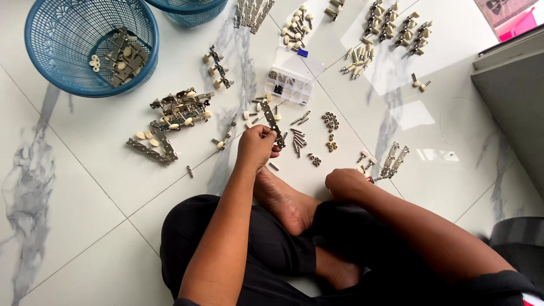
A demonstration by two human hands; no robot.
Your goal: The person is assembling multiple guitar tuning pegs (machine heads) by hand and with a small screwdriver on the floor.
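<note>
1. We spot a clear plastic compartment box [289, 83] on the floor tiles, lid open, a small blue label at its edge.
2. Top right, we see a pink printed package [506, 12], partly cut off.

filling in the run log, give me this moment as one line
left hand: holds metal plate up | right hand: low, by loose plates | screws on floor | blue basket far left
</note>
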